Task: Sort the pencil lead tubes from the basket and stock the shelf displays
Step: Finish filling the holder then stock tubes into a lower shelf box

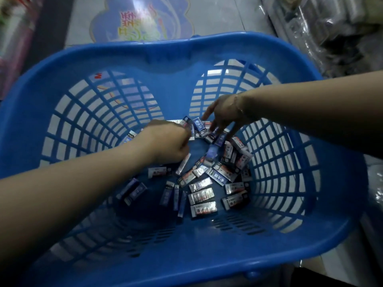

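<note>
Bare basket floor between scattered tubes; slatted walls all round.

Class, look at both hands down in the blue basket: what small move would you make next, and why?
Probably close the right hand on the dark blue packet under its spread fingertips and lift it out. The left hand looks curled, seemingly around packets already gathered, though its grip is hidden. Many packets still lie mixed on the floor of the basket, so sorting has barely begun.
</note>
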{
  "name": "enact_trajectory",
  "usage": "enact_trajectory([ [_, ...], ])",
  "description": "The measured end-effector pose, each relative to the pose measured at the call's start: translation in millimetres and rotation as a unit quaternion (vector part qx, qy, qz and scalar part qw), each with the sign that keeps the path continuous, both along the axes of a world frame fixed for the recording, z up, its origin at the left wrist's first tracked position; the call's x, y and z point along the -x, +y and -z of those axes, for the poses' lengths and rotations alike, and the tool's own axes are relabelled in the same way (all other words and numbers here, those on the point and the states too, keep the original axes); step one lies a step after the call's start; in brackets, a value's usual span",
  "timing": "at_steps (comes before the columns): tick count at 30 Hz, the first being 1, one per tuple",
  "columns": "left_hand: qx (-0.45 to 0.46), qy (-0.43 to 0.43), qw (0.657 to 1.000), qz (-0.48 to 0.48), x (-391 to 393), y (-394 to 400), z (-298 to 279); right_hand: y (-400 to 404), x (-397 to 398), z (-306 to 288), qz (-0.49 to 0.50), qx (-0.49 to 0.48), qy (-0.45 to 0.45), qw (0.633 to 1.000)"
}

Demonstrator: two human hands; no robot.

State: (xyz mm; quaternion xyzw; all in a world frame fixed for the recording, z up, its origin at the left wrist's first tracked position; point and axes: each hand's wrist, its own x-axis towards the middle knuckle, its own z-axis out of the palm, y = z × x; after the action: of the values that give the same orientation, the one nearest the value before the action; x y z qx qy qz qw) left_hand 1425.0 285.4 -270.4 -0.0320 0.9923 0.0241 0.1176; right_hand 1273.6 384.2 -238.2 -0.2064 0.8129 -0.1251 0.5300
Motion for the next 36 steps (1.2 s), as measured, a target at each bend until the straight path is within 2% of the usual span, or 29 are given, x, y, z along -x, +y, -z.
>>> enact_trajectory([
  [2,-0.082,0.001,0.995,0.062,-1,14,5,-2,-1,2,-0.114,-0.088,0.132,0.981],
  [3,-0.108,-0.028,0.989,0.097,-3,23,12,2,-2,7,-0.170,-0.132,0.163,0.963],
  [6,-0.076,-0.131,0.976,0.155,-14,50,37,13,-15,18,-0.257,-0.184,0.154,0.936],
  [9,-0.027,-0.155,0.979,0.131,-23,63,54,17,-31,27,-0.341,-0.209,0.191,0.897],
  [12,-0.013,-0.129,0.987,0.097,-30,63,56,24,-39,46,-0.232,-0.163,0.151,0.947],
  [14,-0.017,-0.124,0.988,0.087,-33,58,53,24,-46,54,-0.185,-0.119,0.174,0.960],
  [17,-0.045,-0.161,0.985,0.051,-36,43,45,15,-64,59,-0.078,-0.152,0.183,0.968],
  [18,-0.053,-0.183,0.981,0.038,-35,37,41,12,-66,58,-0.054,-0.138,0.157,0.977],
  [20,-0.063,-0.222,0.973,0.019,-34,22,35,8,-58,54,0.043,-0.062,0.018,0.997],
  [22,-0.064,-0.270,0.960,-0.043,-33,5,31,4,-41,38,0.106,0.001,-0.122,0.987],
  [23,-0.051,-0.296,0.950,-0.080,-33,-6,29,1,-32,29,0.121,0.023,-0.154,0.980],
  [24,-0.030,-0.321,0.940,-0.111,-34,-17,27,-3,-22,23,0.124,0.035,-0.149,0.980],
  [25,-0.005,-0.340,0.932,-0.128,-35,-27,26,-7,-12,18,0.099,0.027,-0.097,0.990],
  [26,0.019,-0.343,0.930,-0.133,-37,-35,25,-9,-5,17,0.036,-0.003,-0.012,0.999],
  [27,0.035,-0.323,0.937,-0.129,-38,-39,24,-9,-1,19,-0.059,-0.055,0.080,0.994],
  [28,0.037,-0.274,0.954,-0.112,-38,-38,23,-6,0,21,-0.174,-0.117,0.157,0.965],
  [30,-0.017,-0.159,0.987,-0.026,-37,-22,21,5,-11,31,-0.401,-0.226,0.235,0.856],
  [32,-0.103,-0.124,0.984,0.082,-40,8,22,18,-25,47,-0.562,-0.280,0.268,0.730],
  [33,-0.113,-0.138,0.976,0.125,-42,25,26,24,-30,53,-0.602,-0.288,0.285,0.688],
  [34,-0.095,-0.162,0.970,0.154,-45,39,31,28,-34,58,-0.619,-0.286,0.300,0.667],
  [36,-0.033,-0.189,0.965,0.178,-51,51,42,33,-37,61,-0.612,-0.271,0.303,0.679],
])
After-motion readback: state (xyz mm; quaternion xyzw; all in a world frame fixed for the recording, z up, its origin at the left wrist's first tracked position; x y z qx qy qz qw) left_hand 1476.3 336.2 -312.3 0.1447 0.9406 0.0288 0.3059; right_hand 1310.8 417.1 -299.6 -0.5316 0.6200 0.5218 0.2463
